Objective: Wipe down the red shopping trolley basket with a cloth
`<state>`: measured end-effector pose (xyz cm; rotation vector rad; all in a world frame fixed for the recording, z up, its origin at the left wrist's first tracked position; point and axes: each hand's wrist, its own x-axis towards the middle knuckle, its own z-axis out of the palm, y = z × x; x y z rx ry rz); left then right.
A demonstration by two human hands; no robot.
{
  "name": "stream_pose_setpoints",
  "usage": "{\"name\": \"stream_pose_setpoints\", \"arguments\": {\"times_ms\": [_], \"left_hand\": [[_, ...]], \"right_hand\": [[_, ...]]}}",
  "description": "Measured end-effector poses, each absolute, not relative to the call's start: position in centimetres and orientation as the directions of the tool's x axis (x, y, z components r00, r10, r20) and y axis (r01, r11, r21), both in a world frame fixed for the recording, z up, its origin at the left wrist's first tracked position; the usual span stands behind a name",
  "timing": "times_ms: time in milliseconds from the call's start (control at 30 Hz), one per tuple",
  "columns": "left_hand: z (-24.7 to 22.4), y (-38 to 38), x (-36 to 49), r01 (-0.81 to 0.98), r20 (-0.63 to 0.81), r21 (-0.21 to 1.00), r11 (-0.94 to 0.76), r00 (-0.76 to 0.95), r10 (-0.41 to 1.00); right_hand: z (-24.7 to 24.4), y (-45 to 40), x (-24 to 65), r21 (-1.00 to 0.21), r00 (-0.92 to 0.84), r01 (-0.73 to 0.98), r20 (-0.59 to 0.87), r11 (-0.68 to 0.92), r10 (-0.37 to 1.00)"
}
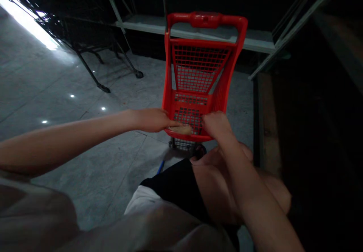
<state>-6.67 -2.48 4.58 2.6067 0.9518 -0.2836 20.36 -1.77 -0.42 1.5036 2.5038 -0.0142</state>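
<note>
A red plastic shopping cart (169, 74) with grid walls stands in front of me, its handle at the far side. My left hand (155, 120) is at the left of the cart's near edge, closed on a pale beige cloth-like piece (183, 129). That piece lies against the near rim and is blurred, so its exact kind is unclear. Across from it, my right hand (217, 124) is closed on the cart's near right rim; its fingertips are hidden inside the basket.
Behind the cart runs a metal shelving rack (150, 24). Dark legs on casters (103, 88) stand to the left. A blue stick-like object (160, 167) lies on the grey floor (124, 168) near my leg. A wooden-looking edge (268, 119) borders the right side.
</note>
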Motion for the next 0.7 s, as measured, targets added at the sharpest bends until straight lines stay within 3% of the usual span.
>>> {"name": "stream_pose_setpoints", "arguments": {"times_ms": [100, 267, 433, 567, 700], "left_hand": [[4.4, -5.4, -4.7, 0.652, -0.259, 0.263, -0.711, 0.758, 0.599], [0.6, -7.9, 2.2, 0.831, -0.055, 0.157, -0.534, 0.548, 0.835], [-1.1, -6.1, 8.5, 0.846, -0.098, 0.176, -0.504, 0.525, 0.846], [-0.9, -5.4, 7.4, 0.814, -0.081, 0.182, -0.552, 0.572, 0.816], [-0.5, -6.1, -0.4, 0.768, -0.009, -0.012, -0.641, 0.641, 0.768]], "right_hand": [[-0.6, -1.1, 21.1, 0.015, -0.426, 0.904, -0.056, 0.427, 0.903], [-1.7, -0.8, 22.0, -0.249, -0.324, 0.899, 0.177, 0.361, 0.929], [-3.3, 0.5, 23.2, -0.506, -0.223, 0.786, 0.301, 0.354, 0.927], [-3.7, 2.1, 24.4, -0.493, -0.249, 0.771, 0.35, 0.403, 0.903], [-3.9, 2.8, 24.7, -0.466, -0.293, 0.763, 0.368, 0.448, 0.882]]}}
